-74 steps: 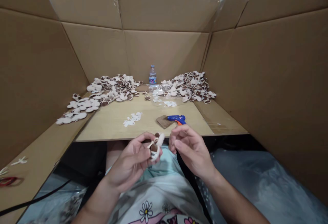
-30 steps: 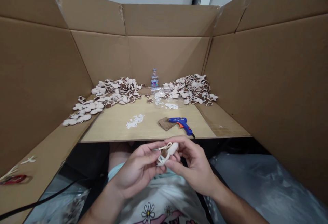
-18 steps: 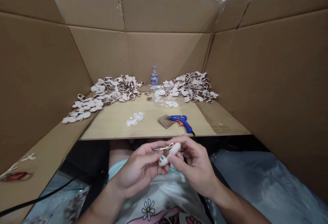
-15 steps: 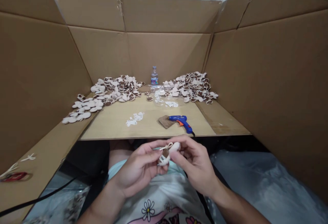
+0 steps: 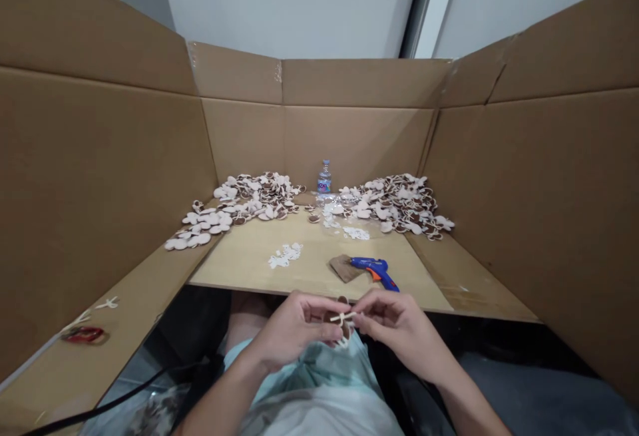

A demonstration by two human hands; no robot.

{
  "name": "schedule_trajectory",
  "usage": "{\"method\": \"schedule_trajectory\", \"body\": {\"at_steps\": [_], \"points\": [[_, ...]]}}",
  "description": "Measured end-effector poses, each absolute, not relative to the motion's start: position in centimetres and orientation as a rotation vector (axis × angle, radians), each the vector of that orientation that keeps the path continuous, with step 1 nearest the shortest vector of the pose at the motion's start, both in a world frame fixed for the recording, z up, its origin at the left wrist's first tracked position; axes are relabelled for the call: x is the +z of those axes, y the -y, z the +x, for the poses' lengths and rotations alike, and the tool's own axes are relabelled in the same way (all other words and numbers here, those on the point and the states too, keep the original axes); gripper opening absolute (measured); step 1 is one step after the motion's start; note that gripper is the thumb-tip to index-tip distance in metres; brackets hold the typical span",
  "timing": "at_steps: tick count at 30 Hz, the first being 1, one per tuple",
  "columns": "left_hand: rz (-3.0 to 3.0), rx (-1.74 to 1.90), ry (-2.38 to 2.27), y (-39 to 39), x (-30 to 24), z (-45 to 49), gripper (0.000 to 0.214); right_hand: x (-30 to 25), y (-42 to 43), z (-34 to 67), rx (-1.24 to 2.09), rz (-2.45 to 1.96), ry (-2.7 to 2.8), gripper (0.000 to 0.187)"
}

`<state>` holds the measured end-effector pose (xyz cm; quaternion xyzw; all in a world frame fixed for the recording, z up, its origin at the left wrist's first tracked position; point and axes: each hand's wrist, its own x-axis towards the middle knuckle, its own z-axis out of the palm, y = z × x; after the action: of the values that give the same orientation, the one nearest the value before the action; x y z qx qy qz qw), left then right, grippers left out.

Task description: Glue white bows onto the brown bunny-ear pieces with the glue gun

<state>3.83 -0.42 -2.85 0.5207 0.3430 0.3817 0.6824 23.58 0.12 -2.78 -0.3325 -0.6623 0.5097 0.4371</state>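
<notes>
My left hand [image 5: 294, 329] and my right hand [image 5: 399, 333] meet at the bottom middle, just below the front edge of a light wooden board [image 5: 239, 276]. Their fingertips pinch a small cream cross-shaped bow [image 5: 343, 318]. A brown-and-cream felt piece [image 5: 341, 329] sits just under it, partly hidden by my fingers. A blue and orange hot glue gun [image 5: 377, 271] lies on the board beyond my right hand, beside a brown pad [image 5: 343, 267].
Two large heaps of felt pieces [image 5: 249, 203] flank a plastic water bottle [image 5: 324, 180]. Small white cut-outs [image 5: 285, 255] lie on the board. Cardboard walls [image 5: 110, 170] surround it. A red item [image 5: 84, 335] rests on the left flap, and a black cable [image 5: 124, 396] runs below.
The camera has tilted up, so the board sits lower in view. My hands have turned the felt piece, which now sits lower, and the bow is drawn out between my fingertips.
</notes>
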Motion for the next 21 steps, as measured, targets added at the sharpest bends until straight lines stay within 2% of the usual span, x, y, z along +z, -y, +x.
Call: {"method": "schedule_trajectory", "body": {"at_steps": [2, 6, 8, 10, 12, 13, 15, 17, 21], "points": [[1.192, 0.807, -0.754, 0.0, -3.3, 3.4, 0.037, -3.0, -0.5, 23.7, 1.333, -0.836, 1.676, 0.015], [1.228, 0.657, -0.685, -1.0, -4.2, 1.7, 0.073, -3.5, -1.6, 24.2, 1.437, -0.959, 1.793, 0.023], [1.320, 0.646, -0.813, -1.9, -4.5, 0.1, 0.082, -3.4, -2.1, 25.0, 1.411, -1.042, 1.867, 0.030], [1.499, 0.759, -1.114, -3.2, -4.9, -1.9, 0.066, -3.1, -2.7, 26.2, 1.146, -1.173, 1.805, 0.040], [1.625, 0.918, -1.448, -5.2, -5.1, -4.2, 0.031, -2.7, -3.2, 27.6, 0.713, -1.350, 1.647, 0.062], [1.632, 0.958, -1.544, -6.4, -5.2, -5.4, 0.023, -2.7, -3.5, 28.3, 0.517, -1.432, 1.594, 0.074], [1.628, 1.039, -1.771, -9.1, -5.1, -7.9, 0.031, -3.0, -4.1, 29.3, 0.247, -1.565, 1.617, 0.087], [1.606, 1.100, -2.012, -11.7, -4.7, -10.4, 0.024, -3.8, -4.9, 29.7, 0.140, -1.663, 1.755, 0.077], [1.605, 1.097, -2.353, -15.6, -4.2, -14.3, 0.039, -6.3, -7.0, 28.8, 0.193, -1.853, 1.990, 0.033]]}}
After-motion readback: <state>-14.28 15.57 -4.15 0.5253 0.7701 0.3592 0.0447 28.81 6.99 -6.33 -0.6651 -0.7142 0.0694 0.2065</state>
